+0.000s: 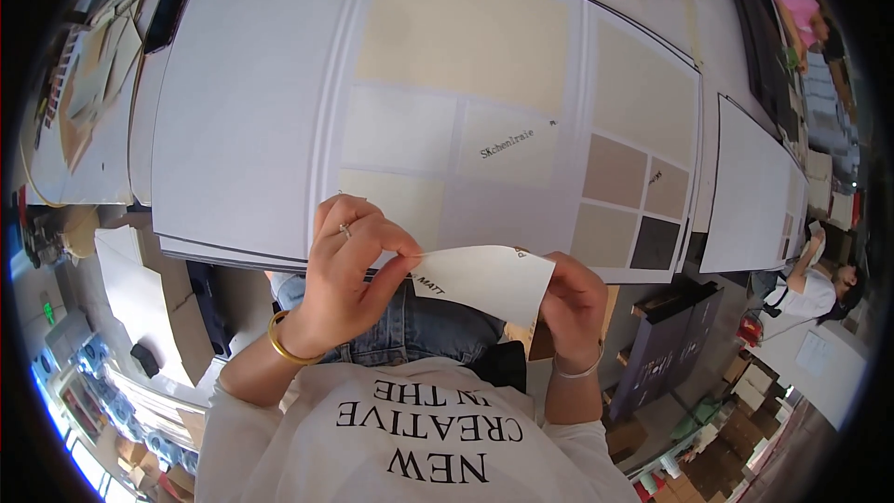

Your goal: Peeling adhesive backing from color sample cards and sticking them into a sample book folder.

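A small off-white rectangular sample sheet (484, 278) with dark print is stretched between both hands, just off the table's front edge. My left hand (352, 261) pinches its left edge between thumb and fingertips; a ring and a gold bangle show on that side. Its right edge is gripped by my right hand (574, 303), whose fingertips are partly hidden behind the sheet. Beyond them lies a large white sample board (251, 102) with pale cream, beige, tan and dark grey rectangles stuck on it. A pale rectangle (400, 200) on the board is nearest my left hand.
A dark phone (171, 11) lies at the board's far left corner. Papers (98, 74) are piled on the left. Another white board (750, 196) is on the right, where a person (810, 289) works. A dark panel (663, 349) stands below the table's right end.
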{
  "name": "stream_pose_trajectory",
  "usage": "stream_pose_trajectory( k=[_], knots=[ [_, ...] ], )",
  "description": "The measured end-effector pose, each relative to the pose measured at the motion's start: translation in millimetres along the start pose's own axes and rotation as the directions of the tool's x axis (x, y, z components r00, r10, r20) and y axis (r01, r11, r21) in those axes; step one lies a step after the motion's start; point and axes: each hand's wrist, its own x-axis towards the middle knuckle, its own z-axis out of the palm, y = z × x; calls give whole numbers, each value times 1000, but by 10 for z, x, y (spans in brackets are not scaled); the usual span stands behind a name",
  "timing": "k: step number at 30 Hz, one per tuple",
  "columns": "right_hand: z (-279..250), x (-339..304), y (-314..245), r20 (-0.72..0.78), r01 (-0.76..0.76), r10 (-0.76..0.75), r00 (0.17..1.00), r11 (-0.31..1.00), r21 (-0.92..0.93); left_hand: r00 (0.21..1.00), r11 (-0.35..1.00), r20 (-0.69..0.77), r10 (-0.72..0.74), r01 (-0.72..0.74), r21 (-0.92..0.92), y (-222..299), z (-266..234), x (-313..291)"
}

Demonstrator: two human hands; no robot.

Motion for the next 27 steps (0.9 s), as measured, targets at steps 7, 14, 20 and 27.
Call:
stream_pose_trajectory(
  k=[7,14,20,27],
  knots=[
    [-67,58,155,-257,19,-130,958,919,-394,987,992,-126,97,-85,94,-40,251,-158],
    [-180,166,448,-310,-67,-8,951,971,-230,975,880,215,64,-157,448,-272,319,-404],
    [-131,187,462,-346,-83,-11,938,963,-258,953,866,213,214,-286,409,-366,383,-493],
    [-115,171,476,-321,-75,-25,947,953,-294,927,761,227,298,-375,530,-334,455,-490]
  ],
)
